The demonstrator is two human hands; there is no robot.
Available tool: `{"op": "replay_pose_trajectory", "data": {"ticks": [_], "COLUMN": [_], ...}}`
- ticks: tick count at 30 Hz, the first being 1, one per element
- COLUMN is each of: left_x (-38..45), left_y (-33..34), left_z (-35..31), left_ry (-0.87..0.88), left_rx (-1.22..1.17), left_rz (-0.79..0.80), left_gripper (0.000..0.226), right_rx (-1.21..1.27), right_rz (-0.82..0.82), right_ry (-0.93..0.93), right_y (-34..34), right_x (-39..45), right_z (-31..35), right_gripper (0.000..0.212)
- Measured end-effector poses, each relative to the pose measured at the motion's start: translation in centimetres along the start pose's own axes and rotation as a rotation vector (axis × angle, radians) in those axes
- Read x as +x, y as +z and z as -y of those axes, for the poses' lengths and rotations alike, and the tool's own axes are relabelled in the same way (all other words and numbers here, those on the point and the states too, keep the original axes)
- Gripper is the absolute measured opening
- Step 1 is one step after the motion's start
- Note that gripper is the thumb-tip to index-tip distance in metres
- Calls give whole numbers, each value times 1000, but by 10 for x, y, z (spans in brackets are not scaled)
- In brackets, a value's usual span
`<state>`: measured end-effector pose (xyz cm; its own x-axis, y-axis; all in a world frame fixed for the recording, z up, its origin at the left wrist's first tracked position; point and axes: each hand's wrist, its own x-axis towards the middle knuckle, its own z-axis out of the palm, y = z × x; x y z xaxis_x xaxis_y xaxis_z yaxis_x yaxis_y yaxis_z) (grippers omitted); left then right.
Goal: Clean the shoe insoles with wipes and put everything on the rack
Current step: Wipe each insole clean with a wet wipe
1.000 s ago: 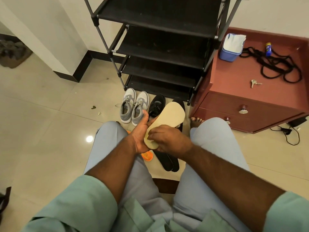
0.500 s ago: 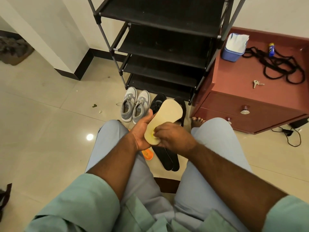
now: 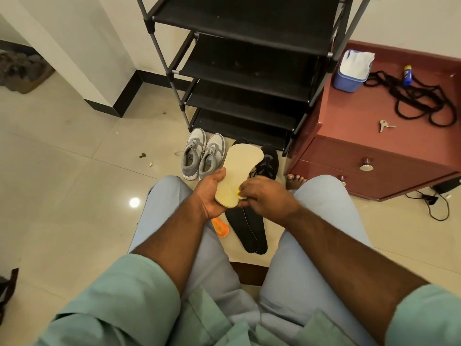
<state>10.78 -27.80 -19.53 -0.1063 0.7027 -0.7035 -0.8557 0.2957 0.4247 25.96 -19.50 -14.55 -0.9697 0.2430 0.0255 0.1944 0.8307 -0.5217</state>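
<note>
Loosely, left hand (image 3: 208, 196) cups flat tan insole (image 3: 239, 176).

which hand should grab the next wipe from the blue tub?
Right. The wipe tub sits on the red cabinet on that side, and the right hand only pinches a yellow bit at the heel. The left hand grips the tan insole.

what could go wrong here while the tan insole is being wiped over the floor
The left hand grips the tan foam insole only near its heel end, so the long free toe end may bend or slip under rubbing by the right hand. If dropped, it would land on the two black insoles or the tiled floor, which shows scattered debris, and get dirty again. The blue wipes tub sits off on the red cabinet, a stretch from the seat.
</note>
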Motion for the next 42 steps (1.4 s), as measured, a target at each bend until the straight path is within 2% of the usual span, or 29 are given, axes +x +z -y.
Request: {"op": "replay_pose_trajectory", "data": {"ticks": [2, 4, 9, 13, 15, 19, 23, 24, 26, 29, 33, 34, 38, 42], "left_x": [2, 3, 0, -4, -4, -9, -8, -9, -13, -12, -10, -11, -13, -13], "left_y": [-2, -3, -1, 2, 4, 12, 9, 10, 15, 16, 14, 14, 17, 14], "left_z": [0, 0, -2, -2, 0, 5, 2, 2, 3, 6, 6, 6, 10, 11], "left_ry": [-8, 8, 48, 58, 74, 85, 60, 58, 78, 71, 101, 113, 119, 133], "left_rx": [-7, -5, -14, 60, 84, 70, 109, 107, 94, 107, 239, 266, 342, 414], "left_rz": [-33, -50, -16, -14, -6, 21, -53, -49, -50, 12, -40, -26, 90, 55], "left_gripper": [45, 44, 40, 43, 45, 47, 59, 57, 44, 63, 66, 68, 80, 70], "right_rx": [31, 51, 61, 56, 64, 90, 84, 84, 84, 88, 52, 52, 72, 33], "right_rz": [8, 43, -88, -37, -39, -205, -90, -75, -154, -240, -133, -149, -276, -118], "right_ry": [-117, -149, 108, -18, 0, 251, 83, 74, 143, 301, 171, 166, 365, 167], "right_y": [3, 5, 1, 3, 6, 4, 6, 7, 7, 4, 5, 3, -5, -1], "right_x": [-5, -7, 1, -7, -8, 3, -9, -11, -4, 2, -7, -7, -1, -8], "right_z": [14, 19, -9, 6, 8, -12, 10, 13, 5, -8, 7, 7, -9, 6], "right_gripper": [18, 20, 19, 20, 21, 22, 20, 20, 20, 20, 18, 18, 22, 17]}}
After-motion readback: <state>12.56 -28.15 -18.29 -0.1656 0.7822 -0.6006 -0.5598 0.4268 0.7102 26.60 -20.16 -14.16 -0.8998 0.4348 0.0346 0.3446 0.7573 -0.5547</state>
